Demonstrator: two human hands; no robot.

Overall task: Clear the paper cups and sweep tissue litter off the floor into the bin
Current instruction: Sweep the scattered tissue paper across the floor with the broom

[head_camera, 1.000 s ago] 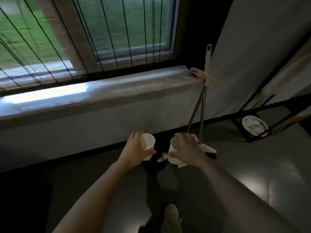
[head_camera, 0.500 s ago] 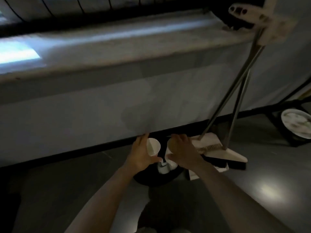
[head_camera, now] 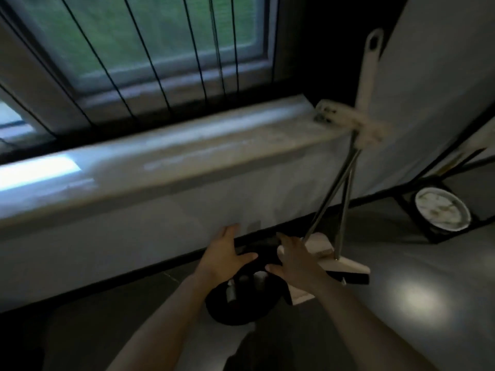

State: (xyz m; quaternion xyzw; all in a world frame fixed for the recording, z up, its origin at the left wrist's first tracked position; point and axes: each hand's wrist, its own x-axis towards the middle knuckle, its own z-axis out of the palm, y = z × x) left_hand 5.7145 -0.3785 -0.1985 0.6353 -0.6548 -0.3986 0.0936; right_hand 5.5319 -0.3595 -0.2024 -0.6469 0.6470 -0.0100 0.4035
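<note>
1. The picture is dim and smeared, and I can read no writing on anything in it.
2. The bin (head_camera: 241,314) is black and round. It stands on the floor (head_camera: 407,266) close to the wall under the windowsill (head_camera: 187,162).
3. Inside the bin I make out pale upright shapes that look like the paper cups (head_camera: 260,279). I cannot tell how many there are.
4. My left hand (head_camera: 225,253) is over the far left of the bin's mouth, fingers spread and straight, gripping nothing.
5. My right hand (head_camera: 294,263) is over the bin's right edge, also spread and empty. The two hands are apart, with the bin's opening between them.
6. Just right of the bin a broom (head_camera: 345,188) and a pale dustpan (head_camera: 320,243) lean together. Their long handles tilt up to the corner of the windowsill, and the dark bristles are on the floor.
7. Farther right, a round white dish (head_camera: 442,212) sits low inside a black frame. What is in it is too blurred to tell.
</note>
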